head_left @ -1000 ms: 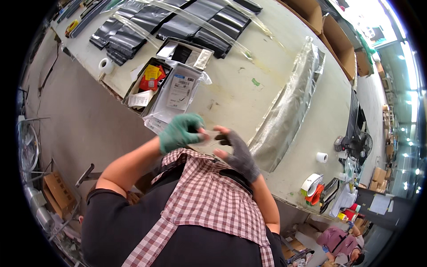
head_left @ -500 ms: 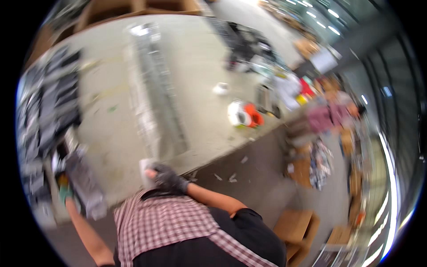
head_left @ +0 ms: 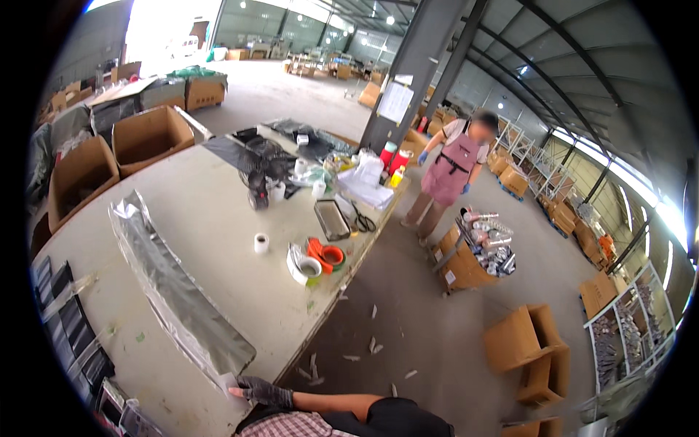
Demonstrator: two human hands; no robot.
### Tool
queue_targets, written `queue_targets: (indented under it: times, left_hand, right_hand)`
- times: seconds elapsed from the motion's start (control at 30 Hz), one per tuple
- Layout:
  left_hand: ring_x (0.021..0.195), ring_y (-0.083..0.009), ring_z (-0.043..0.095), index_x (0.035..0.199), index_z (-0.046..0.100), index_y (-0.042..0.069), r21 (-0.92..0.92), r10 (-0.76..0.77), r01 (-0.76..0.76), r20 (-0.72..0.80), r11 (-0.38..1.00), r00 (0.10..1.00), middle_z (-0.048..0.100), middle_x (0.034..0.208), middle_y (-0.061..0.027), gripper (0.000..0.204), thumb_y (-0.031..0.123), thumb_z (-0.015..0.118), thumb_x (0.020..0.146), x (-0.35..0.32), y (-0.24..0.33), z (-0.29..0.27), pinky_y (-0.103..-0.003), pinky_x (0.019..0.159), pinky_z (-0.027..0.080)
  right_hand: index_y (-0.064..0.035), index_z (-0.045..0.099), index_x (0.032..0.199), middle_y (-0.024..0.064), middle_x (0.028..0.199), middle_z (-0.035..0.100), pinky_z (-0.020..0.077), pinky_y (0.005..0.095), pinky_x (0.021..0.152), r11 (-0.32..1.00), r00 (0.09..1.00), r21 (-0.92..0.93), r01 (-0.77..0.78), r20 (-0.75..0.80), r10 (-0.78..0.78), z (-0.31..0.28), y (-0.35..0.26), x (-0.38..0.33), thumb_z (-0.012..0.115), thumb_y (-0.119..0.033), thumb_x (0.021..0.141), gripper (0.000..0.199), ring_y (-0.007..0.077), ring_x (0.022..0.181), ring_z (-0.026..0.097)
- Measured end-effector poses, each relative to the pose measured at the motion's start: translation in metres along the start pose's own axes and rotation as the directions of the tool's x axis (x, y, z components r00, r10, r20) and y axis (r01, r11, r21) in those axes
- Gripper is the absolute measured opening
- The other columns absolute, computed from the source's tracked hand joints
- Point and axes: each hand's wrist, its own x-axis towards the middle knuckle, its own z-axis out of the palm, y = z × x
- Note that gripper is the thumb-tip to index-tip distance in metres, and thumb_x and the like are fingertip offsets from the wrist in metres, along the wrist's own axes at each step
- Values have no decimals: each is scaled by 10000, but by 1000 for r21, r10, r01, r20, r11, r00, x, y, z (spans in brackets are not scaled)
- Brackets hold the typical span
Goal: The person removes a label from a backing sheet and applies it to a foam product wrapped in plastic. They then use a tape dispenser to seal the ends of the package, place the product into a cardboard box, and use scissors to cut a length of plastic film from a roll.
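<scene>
Gloved right hand (head_left: 263, 392) pinching white slip (head_left: 231, 382), beside long silver bag (head_left: 175, 288), on table (head_left: 218, 218)

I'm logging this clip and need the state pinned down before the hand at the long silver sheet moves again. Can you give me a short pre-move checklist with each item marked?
1. Right hand in view at the table edge: ok, dark glove visible.
2. Right hand touching the near end of the long silver foil sheet: ok, fingertips at its corner; a firm pinch: cannot tell.
3. Left hand in view: not ok, out of frame.
4. Foil sheet lying flat along the table: ok.
5. Tape rolls apart from the sheet: ok.
6. Person in the pink apron away from the sheet: ok, standing across the aisle.
</scene>
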Motion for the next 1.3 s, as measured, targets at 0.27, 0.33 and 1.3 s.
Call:
queue_targets:
  times: [0.27, 0.33, 1.3]
  left_hand:
    - [572, -119, 481, 759, 597, -7, -403, 448, -249, 534, 881, 717, 530, 607, -105, 181, 146, 693, 751, -103, 196, 201, -311, 529, 419]
    - [552, -132, 485, 740, 603, 5, -368, 425, -230, 642, 901, 638, 533, 589, -92, 194, 177, 690, 758, -108, 234, 224, -308, 523, 422]
    - [564, -274, 539, 896, 572, 115, 44, 749, -765, 174, 642, 639, 547, 645, -75, 150, 115, 670, 782, -110, 213, 249, -393, 493, 422]
  right_hand:
    - [-33, 523, 1192, 76, 1059, 628, 483, 286, 819, 933, 976, 302, 195, 31, -214, -29, -16, 4, 624, -230, 857, 402, 160, 945, 600]
    - [-31, 468, 1179, 74, 1027, 581, 502, 326, 783, 814, 933, 458, 358, -220, -286, -49, -10, -18, 655, -182, 826, 427, 160, 894, 574]
    - [-11, 492, 1230, 137, 1088, 579, 451, 354, 874, 860, 835, -328, 392, -265, -482, -86, 176, 174, 585, -276, 869, 457, 242, 1018, 552]
